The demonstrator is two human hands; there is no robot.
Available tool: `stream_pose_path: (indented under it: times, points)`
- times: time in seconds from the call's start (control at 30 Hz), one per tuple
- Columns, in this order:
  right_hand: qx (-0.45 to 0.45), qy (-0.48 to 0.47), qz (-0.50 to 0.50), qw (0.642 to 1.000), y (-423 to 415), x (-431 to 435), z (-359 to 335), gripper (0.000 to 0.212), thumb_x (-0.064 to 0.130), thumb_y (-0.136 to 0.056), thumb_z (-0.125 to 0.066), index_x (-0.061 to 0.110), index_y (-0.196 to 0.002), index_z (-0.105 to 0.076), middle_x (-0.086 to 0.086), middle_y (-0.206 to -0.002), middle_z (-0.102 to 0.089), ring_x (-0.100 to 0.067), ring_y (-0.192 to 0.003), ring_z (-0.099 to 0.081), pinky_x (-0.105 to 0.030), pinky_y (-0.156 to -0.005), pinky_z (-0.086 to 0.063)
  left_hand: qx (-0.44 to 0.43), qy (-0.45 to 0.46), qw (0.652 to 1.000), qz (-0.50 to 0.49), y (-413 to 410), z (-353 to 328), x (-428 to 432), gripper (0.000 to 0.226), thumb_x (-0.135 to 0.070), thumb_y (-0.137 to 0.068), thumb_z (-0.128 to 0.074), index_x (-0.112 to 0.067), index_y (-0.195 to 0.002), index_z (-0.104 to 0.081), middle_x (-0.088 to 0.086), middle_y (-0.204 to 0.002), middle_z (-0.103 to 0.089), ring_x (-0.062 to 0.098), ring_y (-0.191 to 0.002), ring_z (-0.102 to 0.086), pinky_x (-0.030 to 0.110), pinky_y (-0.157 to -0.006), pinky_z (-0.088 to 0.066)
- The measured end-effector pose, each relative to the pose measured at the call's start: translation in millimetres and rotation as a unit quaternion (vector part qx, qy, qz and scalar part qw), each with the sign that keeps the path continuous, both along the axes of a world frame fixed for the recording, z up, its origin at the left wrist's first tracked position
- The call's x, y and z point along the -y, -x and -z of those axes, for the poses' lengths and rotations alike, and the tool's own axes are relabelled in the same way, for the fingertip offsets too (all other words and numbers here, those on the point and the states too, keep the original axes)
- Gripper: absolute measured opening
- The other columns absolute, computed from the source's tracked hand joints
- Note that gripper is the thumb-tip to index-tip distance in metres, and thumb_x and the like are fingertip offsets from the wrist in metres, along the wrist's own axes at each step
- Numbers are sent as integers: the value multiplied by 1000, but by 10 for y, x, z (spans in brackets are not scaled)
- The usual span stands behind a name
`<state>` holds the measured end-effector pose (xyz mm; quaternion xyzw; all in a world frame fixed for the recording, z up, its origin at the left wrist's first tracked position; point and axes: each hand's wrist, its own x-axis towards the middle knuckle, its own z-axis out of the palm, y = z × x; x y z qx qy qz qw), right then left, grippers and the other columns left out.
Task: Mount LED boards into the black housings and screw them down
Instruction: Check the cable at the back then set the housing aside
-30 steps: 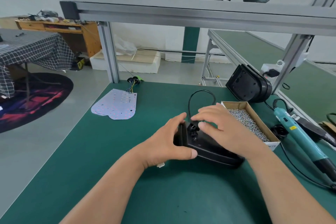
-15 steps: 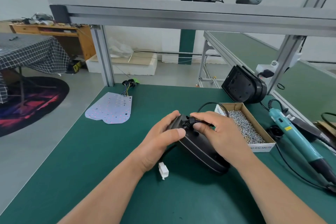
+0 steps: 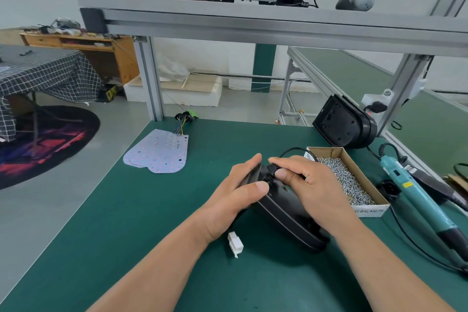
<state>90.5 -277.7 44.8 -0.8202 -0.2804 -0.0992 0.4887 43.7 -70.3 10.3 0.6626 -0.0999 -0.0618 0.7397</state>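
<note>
A black housing (image 3: 283, 213) lies tilted on the green table, its back side up. My left hand (image 3: 238, 195) grips its far left edge, thumb on top. My right hand (image 3: 301, 180) rests over the housing and pinches the black cable fitting (image 3: 271, 170) at its far end between thumb and forefinger. A black cable (image 3: 295, 151) loops away behind my right hand. A stack of white LED boards (image 3: 158, 152) with coloured wires lies at the far left. A white connector (image 3: 235, 244) lies below my left wrist.
A cardboard box of screws (image 3: 347, 180) stands right of my hands. A teal electric screwdriver (image 3: 417, 200) lies at the right edge with its cord. Another black housing (image 3: 344, 125) leans against the frame post at the back right. An aluminium shelf spans overhead.
The housing has been tipped and turned so its far end rises. My right hand has moved from lying flat over it to pinching the cable fitting. The white connector has come into view.
</note>
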Motion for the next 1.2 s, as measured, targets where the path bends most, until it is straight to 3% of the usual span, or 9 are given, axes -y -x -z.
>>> stream_pose_path:
  times: [0.13, 0.33, 0.47, 0.6, 0.8, 0.9, 1.0, 1.1, 1.2]
  points:
    - [1, -7, -11, 1000, 4, -3, -7, 28, 16, -100, -70, 37, -116, -76, 14, -101, -75, -9, -102, -70, -19, -89, -49, 4, 9, 1000, 8, 18, -33, 12, 102, -70, -72, -83, -38, -160, -43, -22, -155, -47, 7, -149, -44, 51, -126, -33]
    - [24, 11, 1, 1000, 16, -36, -80, 18, 34, -96, -65, 49, -101, -72, 25, -103, -75, -1, -102, -70, -10, -83, -46, 5, -3, 1000, 6, 26, -58, 41, 91, -59, -76, -76, -38, -159, -45, -17, -153, -48, 8, -148, -46, 50, -125, -35]
    - [48, 15, -2, 999, 1, -28, -64, 15, 33, -96, -66, 34, -105, -78, 17, -99, -76, -10, -99, -71, -19, -84, -49, 10, -15, 1000, 11, 12, -28, 35, 89, -60, -77, -77, -39, -157, -47, -16, -152, -50, 9, -147, -46, 51, -125, -34]
    - [48, 27, -10, 998, -1, -7, -74, 24, 33, -97, -67, 22, -114, -81, 11, -93, -73, -13, -94, -70, -22, -83, -49, 9, -21, 1000, 10, 14, 1, 29, 97, -73, -71, -81, -40, -156, -49, -16, -152, -50, 9, -148, -46, 51, -124, -35]
    - [139, 129, -42, 981, 13, 16, -112, 31, -2, -99, -67, 10, -127, -76, 2, -87, -64, -16, -83, -63, -32, -75, -52, 0, -23, 1000, -4, -16, 35, 8, 96, -76, -72, -81, -37, -155, -51, -3, -157, -52, 19, -148, -48, 57, -124, -33]
    - [219, 201, -43, 954, 4, -31, -136, 31, -7, -95, -68, 1, -124, -74, -5, -82, -60, -25, -75, -57, -44, -65, -53, -4, -28, 1000, -5, -6, 19, 12, 96, -75, -74, -80, -33, -156, -50, 2, -157, -52, 23, -149, -47, 58, -125, -31]
    - [240, 237, -51, 940, 5, -57, -159, 33, -9, -91, -70, -2, -122, -73, -9, -80, -56, -30, -73, -53, -48, -62, -51, -1, -48, 999, 5, 5, -34, 23, 89, -71, -81, -74, -27, -155, -52, 11, -152, -56, 33, -147, -48, 66, -123, -30]
    - [158, 172, -66, 970, 25, -55, -138, 31, -8, -97, -67, 6, -123, -75, -6, -87, -60, -23, -81, -60, -37, -74, -53, 20, -82, 996, 21, -9, -30, 32, 67, -56, -94, -62, -17, -148, -56, 20, -142, -59, 43, -141, -49, 73, -119, -30]
    - [41, 117, -71, 990, 34, -33, -148, 33, 3, -104, -62, 18, -130, -75, 7, -96, -65, -12, -96, -65, -20, -86, -46, 20, -70, 997, 19, 10, -32, 30, 63, -53, -94, -61, -19, -147, -59, 18, -144, -60, 40, -142, -50, 69, -121, -31]
